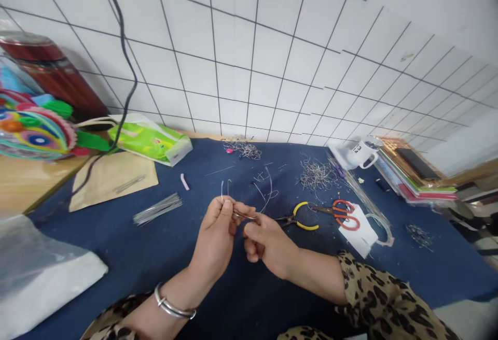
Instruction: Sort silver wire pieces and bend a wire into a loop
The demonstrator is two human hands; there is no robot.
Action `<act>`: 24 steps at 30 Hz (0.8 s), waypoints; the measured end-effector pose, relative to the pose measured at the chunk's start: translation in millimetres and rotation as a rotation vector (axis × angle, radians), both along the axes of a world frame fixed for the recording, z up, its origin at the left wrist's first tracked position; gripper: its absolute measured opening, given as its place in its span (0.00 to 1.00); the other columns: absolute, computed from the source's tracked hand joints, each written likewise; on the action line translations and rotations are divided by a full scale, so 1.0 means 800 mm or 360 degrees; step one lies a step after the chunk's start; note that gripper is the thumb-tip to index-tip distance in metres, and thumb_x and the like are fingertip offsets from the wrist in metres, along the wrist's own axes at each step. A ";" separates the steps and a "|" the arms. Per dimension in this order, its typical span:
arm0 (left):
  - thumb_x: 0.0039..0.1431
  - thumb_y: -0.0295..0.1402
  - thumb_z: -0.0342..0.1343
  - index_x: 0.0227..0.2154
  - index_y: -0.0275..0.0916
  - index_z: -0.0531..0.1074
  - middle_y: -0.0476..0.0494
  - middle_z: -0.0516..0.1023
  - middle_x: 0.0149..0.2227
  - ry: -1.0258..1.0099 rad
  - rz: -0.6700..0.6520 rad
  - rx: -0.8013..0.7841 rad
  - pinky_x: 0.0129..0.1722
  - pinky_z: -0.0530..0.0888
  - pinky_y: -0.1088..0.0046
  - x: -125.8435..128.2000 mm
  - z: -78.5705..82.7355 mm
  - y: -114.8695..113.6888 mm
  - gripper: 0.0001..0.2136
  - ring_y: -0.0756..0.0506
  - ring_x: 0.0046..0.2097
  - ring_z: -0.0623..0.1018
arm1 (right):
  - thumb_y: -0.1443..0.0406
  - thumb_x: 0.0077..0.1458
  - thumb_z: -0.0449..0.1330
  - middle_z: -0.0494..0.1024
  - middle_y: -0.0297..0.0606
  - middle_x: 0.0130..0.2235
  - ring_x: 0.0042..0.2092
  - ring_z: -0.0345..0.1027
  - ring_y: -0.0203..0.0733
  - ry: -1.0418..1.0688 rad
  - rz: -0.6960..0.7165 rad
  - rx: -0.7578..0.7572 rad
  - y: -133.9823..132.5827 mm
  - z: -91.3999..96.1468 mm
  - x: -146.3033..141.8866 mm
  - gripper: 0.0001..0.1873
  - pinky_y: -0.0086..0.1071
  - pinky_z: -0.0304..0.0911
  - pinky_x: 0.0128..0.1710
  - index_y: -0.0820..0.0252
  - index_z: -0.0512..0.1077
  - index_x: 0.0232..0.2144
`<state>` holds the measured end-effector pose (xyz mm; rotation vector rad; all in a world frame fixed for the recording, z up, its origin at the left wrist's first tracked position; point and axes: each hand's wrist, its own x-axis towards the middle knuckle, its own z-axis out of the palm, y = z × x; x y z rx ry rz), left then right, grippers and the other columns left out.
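Note:
Both hands meet over the middle of the dark blue cloth. My left hand (218, 236) is closed, thumb pressed on the forefinger, gripping thin metal wire (245, 217). Above its knuckles two short wire ends (229, 186) stick up, one bent over into a hook. The thumb and forefinger of my right hand (271, 241) pinch the other end of the wire between the hands. Just beyond, a curved strand (270, 189) loops over the cloth; whether it joins the held wire I cannot tell. Right of my right hand lie yellow-handled pliers (305, 217) and red-handled scissors (344, 214).
Straight wires (157, 209) lie in a bundle at left, near a pink piece (184, 182). Tangled wire heaps (317, 174) sit farther back. A white mug (365, 152) and stacked books (418, 174) stand at right. A green packet (151, 140) and black cable (128, 91) are at left.

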<state>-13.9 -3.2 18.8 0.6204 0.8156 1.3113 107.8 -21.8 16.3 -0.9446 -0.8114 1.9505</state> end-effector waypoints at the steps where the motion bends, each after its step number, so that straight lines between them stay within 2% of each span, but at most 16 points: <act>1: 0.58 0.38 0.50 0.31 0.39 0.64 0.49 0.73 0.30 0.0022 0.0003 0.0009 0.39 0.69 0.69 0.001 -0.001 0.000 0.08 0.48 0.36 0.73 | 0.58 0.48 0.63 0.62 0.26 0.26 0.19 0.53 0.25 -0.0005 -0.0054 -0.0003 0.002 0.001 0.001 0.18 0.22 0.48 0.16 0.57 0.66 0.42; 4: 0.59 0.38 0.50 0.31 0.38 0.64 0.48 0.73 0.31 0.0054 -0.0038 0.0017 0.43 0.67 0.68 0.006 -0.009 -0.001 0.08 0.49 0.36 0.73 | 0.57 0.51 0.60 0.58 0.24 0.23 0.18 0.48 0.24 -0.0057 -0.0221 -0.0050 0.007 -0.004 0.011 0.14 0.22 0.42 0.16 0.57 0.67 0.38; 7: 0.59 0.39 0.50 0.32 0.38 0.65 0.47 0.74 0.30 0.0073 -0.0174 0.0006 0.46 0.66 0.65 0.010 -0.015 -0.004 0.09 0.47 0.37 0.73 | 0.57 0.51 0.60 0.59 0.25 0.23 0.18 0.48 0.24 -0.0112 -0.0341 -0.0070 0.010 -0.013 0.031 0.12 0.23 0.40 0.16 0.59 0.67 0.33; 13: 0.57 0.38 0.53 0.37 0.37 0.70 0.45 0.73 0.33 0.0103 -0.0439 -0.0134 0.44 0.65 0.69 0.007 -0.020 0.002 0.10 0.48 0.39 0.71 | 0.56 0.52 0.59 0.63 0.29 0.24 0.18 0.49 0.24 -0.0161 -0.0275 -0.0150 0.011 -0.023 0.073 0.15 0.24 0.40 0.17 0.63 0.69 0.31; 18: 0.57 0.36 0.53 0.36 0.35 0.72 0.42 0.72 0.33 -0.0238 -0.0670 -0.0140 0.39 0.66 0.69 0.002 -0.022 0.014 0.09 0.47 0.38 0.71 | 0.56 0.51 0.60 0.64 0.31 0.26 0.21 0.53 0.25 -0.0052 -0.0264 -0.0229 0.012 -0.025 0.090 0.15 0.24 0.42 0.19 0.64 0.71 0.31; 20: 0.56 0.35 0.54 0.37 0.35 0.72 0.42 0.72 0.32 -0.0379 -0.0696 -0.0108 0.38 0.67 0.69 0.002 -0.022 0.017 0.09 0.47 0.38 0.71 | 0.57 0.51 0.61 0.64 0.32 0.27 0.24 0.55 0.27 0.0009 -0.0285 -0.0219 0.013 -0.023 0.092 0.14 0.24 0.45 0.20 0.64 0.71 0.30; 24: 0.55 0.33 0.56 0.38 0.39 0.72 0.48 0.68 0.24 -0.0497 -0.0593 -0.0087 0.34 0.67 0.71 0.002 -0.025 0.021 0.08 0.49 0.33 0.70 | 0.58 0.51 0.61 0.65 0.33 0.28 0.25 0.56 0.29 0.0102 -0.0266 -0.0182 0.018 -0.014 0.094 0.12 0.25 0.50 0.22 0.63 0.72 0.29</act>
